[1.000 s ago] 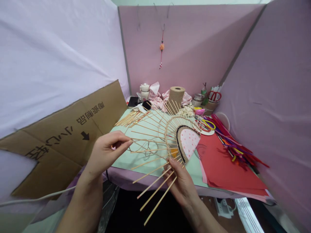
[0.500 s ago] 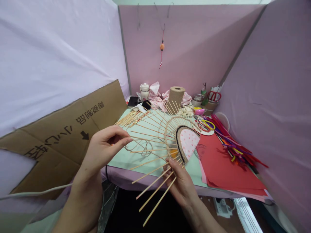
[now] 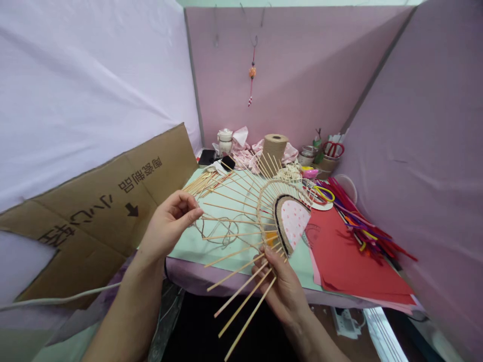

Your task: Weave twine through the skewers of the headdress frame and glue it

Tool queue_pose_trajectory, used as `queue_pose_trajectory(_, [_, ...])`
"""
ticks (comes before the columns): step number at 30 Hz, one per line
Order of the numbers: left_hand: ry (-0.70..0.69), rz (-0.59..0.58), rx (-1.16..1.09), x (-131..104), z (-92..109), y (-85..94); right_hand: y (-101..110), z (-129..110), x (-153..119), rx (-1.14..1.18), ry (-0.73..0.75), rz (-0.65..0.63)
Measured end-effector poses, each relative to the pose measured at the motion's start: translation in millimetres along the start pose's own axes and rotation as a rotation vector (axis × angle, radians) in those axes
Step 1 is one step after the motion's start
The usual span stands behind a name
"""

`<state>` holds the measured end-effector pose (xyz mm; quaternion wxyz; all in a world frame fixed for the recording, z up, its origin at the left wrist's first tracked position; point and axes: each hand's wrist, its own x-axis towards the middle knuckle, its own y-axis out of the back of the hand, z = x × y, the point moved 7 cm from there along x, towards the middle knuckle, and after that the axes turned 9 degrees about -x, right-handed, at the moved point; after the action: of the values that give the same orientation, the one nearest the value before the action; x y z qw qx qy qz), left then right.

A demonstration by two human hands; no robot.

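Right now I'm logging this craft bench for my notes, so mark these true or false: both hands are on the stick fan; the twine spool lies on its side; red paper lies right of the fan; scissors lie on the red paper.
1. Both hands, left hand and right hand, are on the stick fan: true.
2. The twine spool lies on its side: false, it stands upright.
3. The red paper lies right of the fan: true.
4. The scissors lie on the red paper: false, they stand in a cup.

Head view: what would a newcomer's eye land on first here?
The fan of bamboo sticks at centre, spreading from a half-round card base. The right hand grips it from below; the left hand pinches a stick tip. A red paper sheet lies right, a cardboard panel leans left.
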<state>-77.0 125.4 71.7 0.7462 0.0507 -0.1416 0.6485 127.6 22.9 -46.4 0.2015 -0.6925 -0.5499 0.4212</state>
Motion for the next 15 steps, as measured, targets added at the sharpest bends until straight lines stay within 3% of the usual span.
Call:
queue_pose_trajectory(4, [0.041,0.065,-0.115,4.3,-42.5,-16.1,-4.1,0.2,-2.5,0.022,-0.015,-0.031])
queue_pose_trajectory(11, [0.204,0.004,-0.203,14.5,-106.1,-111.9,-15.7,6.3,-10.9,-0.016,-0.048,-0.065])
queue_pose_trajectory(15, [0.207,0.048,-0.302,23.7,-123.4,-134.1,-7.5,7.2,-5.4,-0.027,-0.015,0.013])
